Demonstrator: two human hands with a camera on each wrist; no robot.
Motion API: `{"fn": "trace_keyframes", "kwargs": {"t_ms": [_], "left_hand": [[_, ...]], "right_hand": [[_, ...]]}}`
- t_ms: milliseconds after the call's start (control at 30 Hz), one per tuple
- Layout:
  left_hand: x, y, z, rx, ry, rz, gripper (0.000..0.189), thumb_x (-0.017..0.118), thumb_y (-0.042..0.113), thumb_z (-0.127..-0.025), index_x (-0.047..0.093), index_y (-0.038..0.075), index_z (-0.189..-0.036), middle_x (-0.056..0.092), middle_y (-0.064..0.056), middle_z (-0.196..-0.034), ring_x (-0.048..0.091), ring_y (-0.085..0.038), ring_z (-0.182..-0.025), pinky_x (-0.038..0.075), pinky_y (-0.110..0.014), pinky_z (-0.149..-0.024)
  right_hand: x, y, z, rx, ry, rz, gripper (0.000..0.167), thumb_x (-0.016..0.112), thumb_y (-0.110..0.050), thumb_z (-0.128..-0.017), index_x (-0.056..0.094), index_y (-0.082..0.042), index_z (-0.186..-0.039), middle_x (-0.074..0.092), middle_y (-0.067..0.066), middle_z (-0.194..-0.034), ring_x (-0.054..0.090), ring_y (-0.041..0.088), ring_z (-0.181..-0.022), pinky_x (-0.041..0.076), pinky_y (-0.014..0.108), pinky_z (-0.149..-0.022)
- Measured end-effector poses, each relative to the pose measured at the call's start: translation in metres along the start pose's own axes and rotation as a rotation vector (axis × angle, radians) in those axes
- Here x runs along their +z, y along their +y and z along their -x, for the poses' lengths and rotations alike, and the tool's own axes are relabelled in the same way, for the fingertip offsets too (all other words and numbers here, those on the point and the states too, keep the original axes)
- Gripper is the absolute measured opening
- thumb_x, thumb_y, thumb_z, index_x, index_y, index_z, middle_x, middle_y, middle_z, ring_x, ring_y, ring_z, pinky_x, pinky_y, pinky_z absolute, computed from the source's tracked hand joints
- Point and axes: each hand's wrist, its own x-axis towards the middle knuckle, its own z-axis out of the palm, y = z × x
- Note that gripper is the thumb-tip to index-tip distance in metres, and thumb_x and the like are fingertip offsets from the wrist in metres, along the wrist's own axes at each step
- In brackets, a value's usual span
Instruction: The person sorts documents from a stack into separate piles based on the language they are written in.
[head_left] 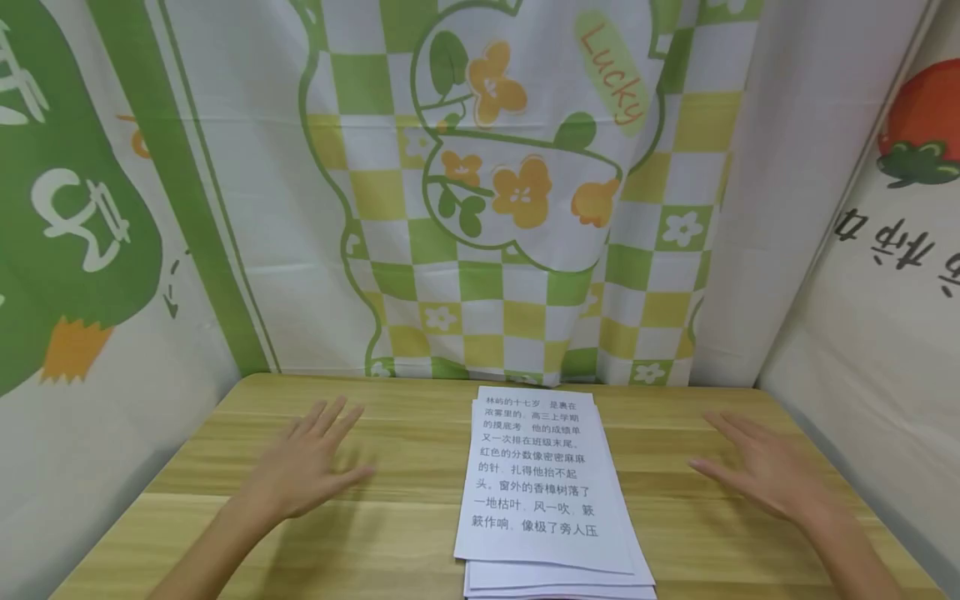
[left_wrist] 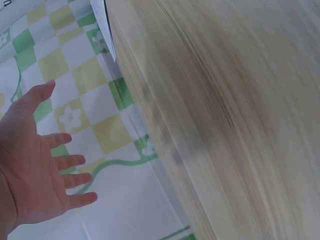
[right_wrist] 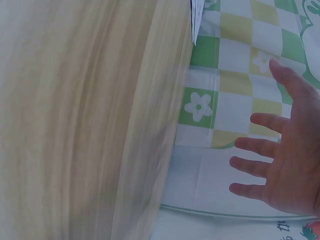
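A stack of white paper sheets (head_left: 536, 483) printed with Chinese text lies on the wooden table, its sheets slightly out of line. To its left my left hand (head_left: 303, 462) hovers above the wood with fingers spread, holding nothing. My right hand (head_left: 757, 467) is on the other side of the stack, fingers apart and likewise holding nothing. In the left wrist view the left hand (left_wrist: 37, 165) shows its palm and extended fingers. The right wrist view has the right hand (right_wrist: 287, 155) in a similar spread pose, with an edge of the paper (right_wrist: 197, 20) at the top.
The wooden table (head_left: 390, 533) runs back to a hanging cloth (head_left: 465, 292) with green and yellow checks and flowers. Printed cloth walls also stand on the left (head_left: 202, 317) and right (head_left: 840, 317), close to the table's sides.
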Motion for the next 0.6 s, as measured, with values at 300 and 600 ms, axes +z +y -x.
{"fn": "trace_keyframes", "kwargs": {"t_ms": [300,600], "left_hand": [[0.010,0.017,-0.021,0.012,-0.111,0.399,0.072,0.065,0.039,-0.101,0.046,-0.013,-0.146,0.050,-0.036,-0.146,0.050,-0.055,-0.132,0.044,-0.069,-0.108],[0.018,0.042,-0.038,-0.108,-0.241,0.779,0.062,0.064,0.028,-0.103,0.049,-0.016,-0.143,0.055,-0.034,-0.141,0.059,-0.047,-0.123,0.056,-0.057,-0.100]], "right_hand": [[0.006,-0.008,-0.016,0.039,-0.060,-0.262,0.063,0.072,-0.031,-0.098,0.054,0.013,-0.139,0.066,0.034,-0.123,0.068,0.047,-0.105,0.058,0.062,-0.088],[0.013,-0.021,-0.026,0.167,-0.149,-0.555,0.054,0.070,-0.021,-0.100,0.054,0.017,-0.135,0.074,0.026,-0.108,0.076,0.033,-0.091,0.065,0.036,-0.070]]}}
